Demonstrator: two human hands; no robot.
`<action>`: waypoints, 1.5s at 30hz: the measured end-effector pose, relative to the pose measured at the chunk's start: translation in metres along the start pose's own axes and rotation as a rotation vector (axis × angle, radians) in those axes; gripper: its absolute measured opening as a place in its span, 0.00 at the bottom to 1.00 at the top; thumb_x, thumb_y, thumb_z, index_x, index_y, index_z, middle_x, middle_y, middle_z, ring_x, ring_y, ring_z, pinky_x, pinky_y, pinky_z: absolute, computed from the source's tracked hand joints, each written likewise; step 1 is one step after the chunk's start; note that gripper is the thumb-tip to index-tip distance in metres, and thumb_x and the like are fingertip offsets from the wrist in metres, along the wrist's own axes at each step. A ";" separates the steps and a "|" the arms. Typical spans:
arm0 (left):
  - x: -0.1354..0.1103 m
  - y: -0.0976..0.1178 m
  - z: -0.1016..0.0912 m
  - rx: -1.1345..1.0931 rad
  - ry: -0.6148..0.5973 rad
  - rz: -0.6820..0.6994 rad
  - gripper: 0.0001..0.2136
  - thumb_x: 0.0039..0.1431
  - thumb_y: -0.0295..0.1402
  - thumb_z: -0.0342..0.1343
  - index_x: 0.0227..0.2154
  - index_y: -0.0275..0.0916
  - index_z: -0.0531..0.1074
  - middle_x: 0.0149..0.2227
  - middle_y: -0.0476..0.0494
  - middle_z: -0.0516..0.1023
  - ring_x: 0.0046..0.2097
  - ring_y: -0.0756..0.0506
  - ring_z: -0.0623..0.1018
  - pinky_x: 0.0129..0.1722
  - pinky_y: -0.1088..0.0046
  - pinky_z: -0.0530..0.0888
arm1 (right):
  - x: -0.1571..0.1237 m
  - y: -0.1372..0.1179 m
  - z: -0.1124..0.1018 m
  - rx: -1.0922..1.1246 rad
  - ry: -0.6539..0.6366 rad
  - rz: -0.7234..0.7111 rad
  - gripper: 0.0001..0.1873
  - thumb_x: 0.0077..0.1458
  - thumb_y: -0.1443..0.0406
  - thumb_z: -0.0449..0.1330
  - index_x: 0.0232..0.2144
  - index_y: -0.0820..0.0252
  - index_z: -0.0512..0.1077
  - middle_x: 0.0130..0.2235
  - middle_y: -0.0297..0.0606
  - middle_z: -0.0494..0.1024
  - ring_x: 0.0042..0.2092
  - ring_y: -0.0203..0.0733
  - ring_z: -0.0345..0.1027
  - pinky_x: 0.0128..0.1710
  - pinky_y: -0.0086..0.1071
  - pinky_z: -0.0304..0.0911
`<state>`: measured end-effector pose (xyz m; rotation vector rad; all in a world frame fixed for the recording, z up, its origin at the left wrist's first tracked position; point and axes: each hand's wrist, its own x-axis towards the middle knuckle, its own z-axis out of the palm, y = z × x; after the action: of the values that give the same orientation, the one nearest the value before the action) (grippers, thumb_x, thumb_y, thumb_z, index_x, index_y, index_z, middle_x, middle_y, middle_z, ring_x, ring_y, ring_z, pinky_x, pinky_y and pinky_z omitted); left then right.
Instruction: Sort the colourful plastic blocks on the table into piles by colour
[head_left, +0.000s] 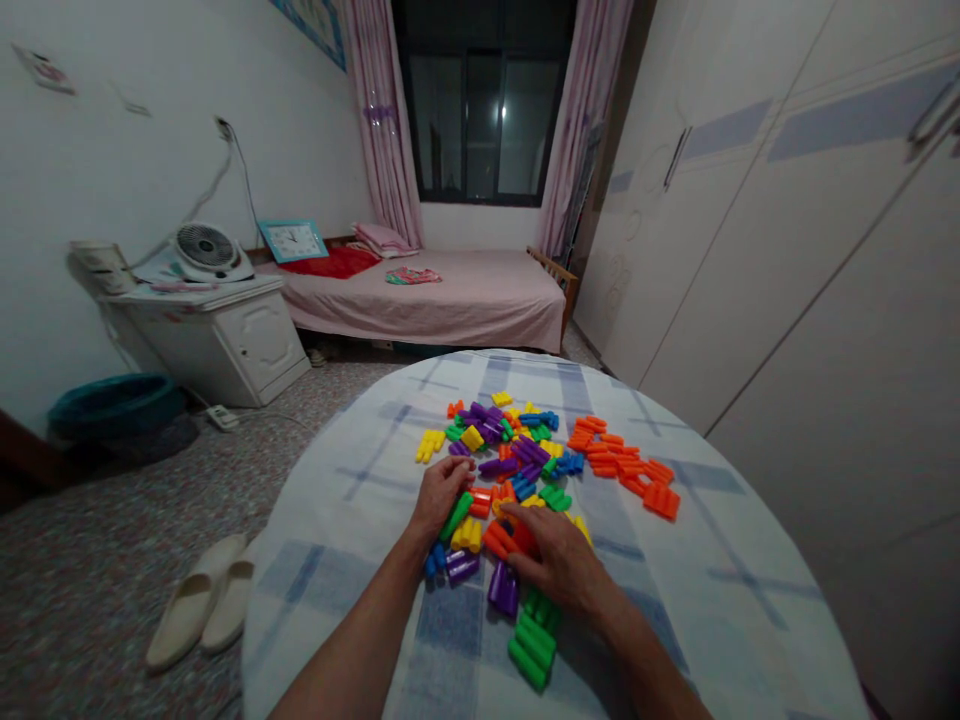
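Toy building blocks made of joined plastic tubes lie in a mixed pile on the round table. My left hand rests at the pile's left side with loosely bent fingers and nothing visible in them. Just beside it are a green block and a yellow block. With thumb and fingers, my right hand grips an orange block, partly covered by the hand. Purple blocks and green blocks lie nearer to me. Apart from the pile, on the right, orange blocks form their own group.
A checked cloth covers the table. Beyond it stands a bed below a dark window. A white cabinet with a fan is at the left, a wardrobe at the right. Slippers lie on the floor.
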<state>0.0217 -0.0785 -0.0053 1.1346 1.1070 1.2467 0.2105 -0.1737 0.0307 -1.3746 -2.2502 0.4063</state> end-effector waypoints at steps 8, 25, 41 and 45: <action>0.000 0.000 0.000 0.010 0.006 0.002 0.15 0.45 0.42 0.57 0.31 0.34 0.74 0.33 0.43 0.77 0.32 0.48 0.75 0.32 0.74 0.72 | 0.006 0.023 -0.008 0.211 0.349 0.194 0.21 0.54 0.59 0.53 0.50 0.55 0.65 0.47 0.40 0.72 0.48 0.44 0.66 0.48 0.38 0.60; -0.002 -0.002 0.003 0.203 -0.052 0.095 0.14 0.49 0.37 0.55 0.35 0.34 0.74 0.32 0.43 0.77 0.35 0.47 0.76 0.35 0.73 0.71 | 0.003 0.056 -0.006 -0.062 0.547 0.179 0.20 0.55 0.62 0.50 0.50 0.56 0.64 0.50 0.43 0.68 0.53 0.46 0.60 0.54 0.44 0.56; -0.020 0.011 0.012 0.553 -0.373 0.296 0.18 0.51 0.38 0.56 0.45 0.39 0.74 0.40 0.43 0.77 0.42 0.44 0.75 0.43 0.71 0.70 | 0.007 0.017 0.014 -0.023 0.185 0.017 0.20 0.49 0.63 0.59 0.47 0.57 0.66 0.46 0.41 0.73 0.48 0.47 0.64 0.48 0.42 0.57; -0.023 0.011 0.012 0.459 -0.426 0.281 0.19 0.49 0.36 0.58 0.46 0.38 0.72 0.41 0.43 0.77 0.41 0.45 0.75 0.42 0.72 0.71 | 0.007 0.017 0.015 -0.018 0.185 -0.009 0.29 0.46 0.63 0.62 0.52 0.57 0.61 0.49 0.42 0.71 0.51 0.47 0.62 0.50 0.42 0.55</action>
<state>0.0317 -0.1013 0.0073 1.8583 0.9471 0.9072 0.2127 -0.1596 0.0117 -1.3525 -2.1133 0.2456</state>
